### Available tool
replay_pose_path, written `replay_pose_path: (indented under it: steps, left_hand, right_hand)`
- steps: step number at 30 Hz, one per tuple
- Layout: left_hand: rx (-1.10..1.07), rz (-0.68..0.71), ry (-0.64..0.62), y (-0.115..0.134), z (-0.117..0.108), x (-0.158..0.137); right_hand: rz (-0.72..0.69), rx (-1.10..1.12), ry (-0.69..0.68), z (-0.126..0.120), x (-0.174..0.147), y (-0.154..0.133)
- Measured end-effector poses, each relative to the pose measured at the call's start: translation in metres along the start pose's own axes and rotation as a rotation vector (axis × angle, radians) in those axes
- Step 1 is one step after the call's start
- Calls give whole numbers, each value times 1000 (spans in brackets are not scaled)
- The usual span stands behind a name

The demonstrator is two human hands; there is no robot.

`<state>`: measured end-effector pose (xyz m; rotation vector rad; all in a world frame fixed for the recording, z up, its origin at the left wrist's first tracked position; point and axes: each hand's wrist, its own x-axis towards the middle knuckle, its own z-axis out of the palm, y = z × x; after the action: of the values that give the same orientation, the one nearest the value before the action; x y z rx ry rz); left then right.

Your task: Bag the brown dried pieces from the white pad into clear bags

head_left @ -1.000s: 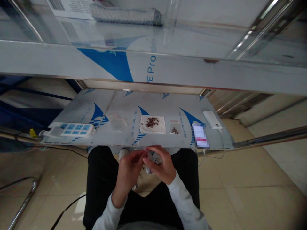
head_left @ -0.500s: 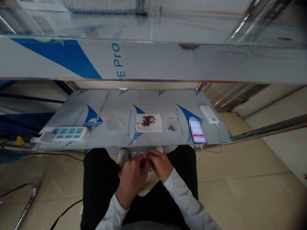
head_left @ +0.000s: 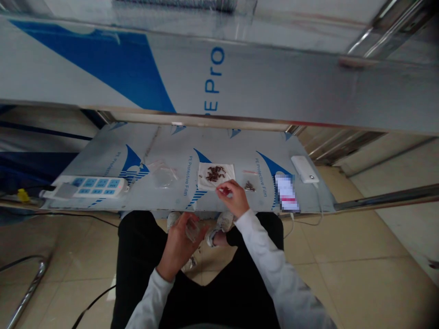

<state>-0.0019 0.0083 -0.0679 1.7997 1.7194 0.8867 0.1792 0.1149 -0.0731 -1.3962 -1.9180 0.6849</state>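
My left hand (head_left: pixel 181 240), over my lap below the shelf edge, has its fingers wrapped round a small clear plastic bag (head_left: pixel 192 230). My right hand (head_left: pixel 233 197) is out over the front of the shelf with thumb and forefinger slightly apart, and no object shows between them. Its fingertips are at the lower right corner of a white sheet (head_left: pixel 205 184). On that sheet lies a loose pile of small brown rod-like pieces (head_left: pixel 215 173). Just right of the hand is a small clear zip bag (head_left: pixel 250 181) with several similar pieces.
Flat clear bags (head_left: pixel 163 176) lie left of the sheet on the film-covered shelf (head_left: pixel 174 141). A white power strip (head_left: pixel 99 186) is at the left end. A phone (head_left: pixel 286 191) and a white power bank (head_left: pixel 304 169) with a cable are at the right. A higher ledge (head_left: pixel 267 87) crosses in front.
My hands, together over my lap before, have come apart. The right moved up and forward to the white sheet; the left stayed low with the clear bag. The view has tilted slightly.
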Motion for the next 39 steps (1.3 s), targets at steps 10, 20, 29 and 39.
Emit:
replay_pose_path:
  steps: [10, 20, 29, 39]
  left_hand:
    - [5, -67, 19, -29, -7, -24]
    - [-38, -132, -6, -40, -12, -25]
    - [-46, -183, -5, -34, -14, -28]
    - [-46, -86, 49, -16, -6, 8]
  right_hand:
    - [7, -432, -196, 59, 72, 61]
    - [85, -580, -195, 61, 73, 57]
    - [66, -460, -144, 57, 86, 60]
    - [26, -73, 43, 14, 54, -7]
